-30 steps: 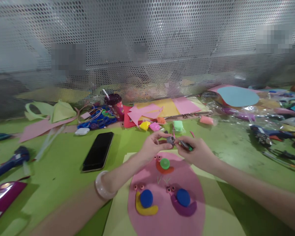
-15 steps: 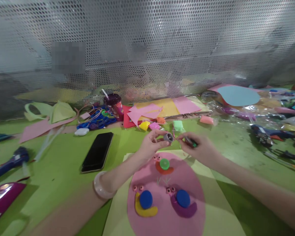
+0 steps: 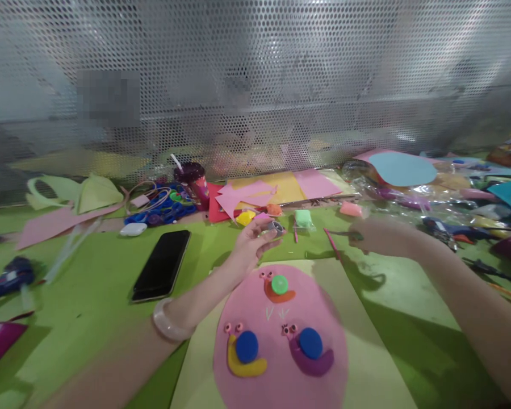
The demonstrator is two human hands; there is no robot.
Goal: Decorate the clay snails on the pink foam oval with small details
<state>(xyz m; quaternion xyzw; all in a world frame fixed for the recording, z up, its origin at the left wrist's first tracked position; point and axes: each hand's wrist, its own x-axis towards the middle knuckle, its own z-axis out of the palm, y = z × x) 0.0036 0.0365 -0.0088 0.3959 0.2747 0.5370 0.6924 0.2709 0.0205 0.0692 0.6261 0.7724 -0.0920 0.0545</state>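
My left hand [image 3: 251,244] holds a small grey cup-like ring [image 3: 275,228] between thumb and fingers, its hollow end showing. My right hand [image 3: 375,236], somewhat blurred, is closed around a thin dark tool [image 3: 344,233] whose tip points left; its exact kind does not show. Just left of that hand a thin pink stick [image 3: 332,243] lies on the table, and a shorter pink stick [image 3: 296,234] lies between the hands. Below them is a pink paper circle [image 3: 281,360] with a yellow snail [image 3: 247,368], a purple snail [image 3: 313,363] and an orange snail [image 3: 286,296], each with a bottle-cap shell.
A black phone [image 3: 162,265] lies left of my left arm. Behind are a dark cup with a straw [image 3: 195,182], blue scissors [image 3: 162,211], coloured paper [image 3: 281,184] and several clay packets, including a green one [image 3: 304,219]. A blue glue gun [image 3: 11,278] lies far left.
My right hand has moved right, away from my left hand, with the thin tool. My left hand has shifted slightly left with the grey ring. The longer pink stick now shows on the table.
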